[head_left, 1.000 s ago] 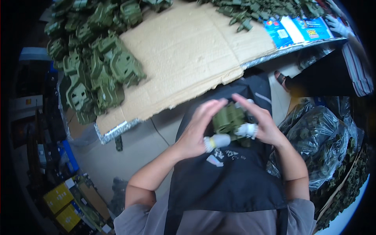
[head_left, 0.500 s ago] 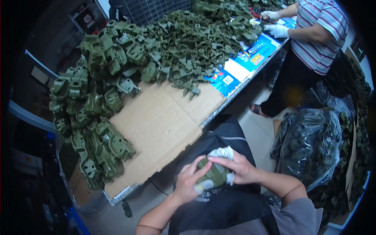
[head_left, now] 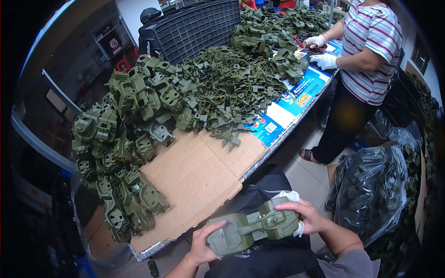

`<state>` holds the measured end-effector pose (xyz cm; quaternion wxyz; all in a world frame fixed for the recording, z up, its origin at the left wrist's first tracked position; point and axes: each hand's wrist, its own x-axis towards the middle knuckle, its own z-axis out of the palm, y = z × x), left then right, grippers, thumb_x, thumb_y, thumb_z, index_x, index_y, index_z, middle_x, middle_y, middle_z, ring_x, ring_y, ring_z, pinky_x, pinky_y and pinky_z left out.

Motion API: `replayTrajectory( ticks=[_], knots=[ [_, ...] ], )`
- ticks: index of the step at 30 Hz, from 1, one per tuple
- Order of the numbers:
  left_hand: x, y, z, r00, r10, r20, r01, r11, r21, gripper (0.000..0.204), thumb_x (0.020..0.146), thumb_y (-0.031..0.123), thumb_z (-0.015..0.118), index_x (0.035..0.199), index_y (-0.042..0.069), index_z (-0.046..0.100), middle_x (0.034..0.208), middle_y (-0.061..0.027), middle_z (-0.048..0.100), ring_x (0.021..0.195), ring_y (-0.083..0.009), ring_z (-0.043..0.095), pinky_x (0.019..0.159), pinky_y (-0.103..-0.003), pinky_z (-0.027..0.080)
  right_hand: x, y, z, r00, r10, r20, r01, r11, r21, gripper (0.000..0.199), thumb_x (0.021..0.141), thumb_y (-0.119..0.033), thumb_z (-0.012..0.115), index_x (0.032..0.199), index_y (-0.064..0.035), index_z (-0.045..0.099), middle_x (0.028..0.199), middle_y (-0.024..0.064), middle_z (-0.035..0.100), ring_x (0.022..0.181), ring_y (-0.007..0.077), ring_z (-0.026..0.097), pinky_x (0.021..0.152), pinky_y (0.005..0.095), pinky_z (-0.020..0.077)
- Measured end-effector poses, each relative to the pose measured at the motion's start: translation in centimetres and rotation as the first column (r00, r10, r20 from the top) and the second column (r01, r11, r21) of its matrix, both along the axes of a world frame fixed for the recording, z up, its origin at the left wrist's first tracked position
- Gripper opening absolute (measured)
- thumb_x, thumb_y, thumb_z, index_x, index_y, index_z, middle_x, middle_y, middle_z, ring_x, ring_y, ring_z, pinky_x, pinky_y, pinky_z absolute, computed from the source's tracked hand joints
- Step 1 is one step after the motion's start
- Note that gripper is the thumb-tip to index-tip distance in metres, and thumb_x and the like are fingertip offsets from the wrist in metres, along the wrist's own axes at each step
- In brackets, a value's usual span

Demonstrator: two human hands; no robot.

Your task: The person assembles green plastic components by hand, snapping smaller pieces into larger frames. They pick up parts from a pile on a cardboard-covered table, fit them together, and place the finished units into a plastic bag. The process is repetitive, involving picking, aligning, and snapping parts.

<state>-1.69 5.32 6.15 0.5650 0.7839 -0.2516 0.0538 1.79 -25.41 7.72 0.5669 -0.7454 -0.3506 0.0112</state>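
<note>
I'm watching both hands, left [head_left: 202, 245] and right [head_left: 309, 217], gripping one green shell [head_left: 252, 227]; many stacked on table [head_left: 194, 180], loose parts remaining.

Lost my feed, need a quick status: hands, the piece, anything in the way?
Left hand and right hand both grip green toy vehicle body over lap. Cardboard-topped table ahead, stacked green parts at left. Nothing blocking.

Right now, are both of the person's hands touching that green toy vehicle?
Touching. The head view shows the left hand gripping one end of the green toy vehicle and the right hand wrapped over its other end.
</note>
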Motion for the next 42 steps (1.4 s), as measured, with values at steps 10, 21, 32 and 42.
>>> replayTrajectory(
  ticks=[10, 21, 32, 42],
  knots=[
    [9.2, -1.2, 0.8, 0.915, 0.369, 0.163, -0.373, 0.928, -0.002, 0.103, 0.069, 0.025, 0.079, 0.144, 0.007, 0.011, 0.137, -0.0197, 0.037, 0.132, -0.0356, 0.032, 0.108, -0.047, 0.022, 24.1, -4.4, 2.7, 0.624, -0.714, 0.319, 0.692, 0.694, 0.2, 0.043, 0.08, -0.007, 0.061, 0.122, -0.0017, 0.051, 0.118, 0.0138, 0.055, 0.111, 0.023, 0.051, 0.096, 0.0322, 0.038],
    [6.9, 11.5, 10.1, 0.688, 0.698, 0.199, -0.726, 0.668, 0.167, 0.068, 0.077, 0.024, 0.072, 0.135, 0.011, 0.039, 0.132, -0.0152, 0.045, 0.124, -0.0326, 0.042, 0.104, -0.048, 0.031, 53.5, -18.7, -3.9, 0.443, -0.384, 0.81, 0.885, 0.333, -0.326, 0.08, 0.072, 0.001, 0.058, 0.144, -0.0146, 0.027, 0.139, 0.027, 0.034, 0.127, 0.0433, 0.033, 0.105, 0.0433, 0.0288],
    [29.7, 12.8, 12.0, 0.159, 0.908, 0.388, -0.987, 0.138, 0.08, 0.072, 0.071, 0.02, 0.073, 0.134, 0.006, 0.039, 0.111, -0.018, 0.061, 0.109, -0.0336, 0.055, 0.092, -0.041, 0.041, 22.9, 5.2, 1.7, 0.94, -0.018, 0.34, 0.12, 0.953, -0.28, 0.051, 0.074, 0.002, 0.065, 0.123, -0.006, 0.053, 0.122, 0.0134, 0.057, 0.119, 0.0275, 0.049, 0.102, 0.0362, 0.0358],
    [13.9, -1.2, 2.0, 0.511, 0.3, 0.805, -0.641, 0.758, 0.124, 0.092, 0.066, 0.016, 0.078, 0.143, 0.013, 0.029, 0.142, -0.0234, 0.023, 0.132, -0.0392, 0.026, 0.107, -0.05, 0.024, 13.4, 14.9, 1.5, 0.972, 0.132, -0.195, 0.007, 0.811, 0.585, 0.1, 0.083, -0.016, 0.067, 0.146, -0.0112, -0.01, 0.148, 0.0246, 0.017, 0.136, 0.0276, 0.023, 0.105, 0.0349, 0.029]
  ],
)
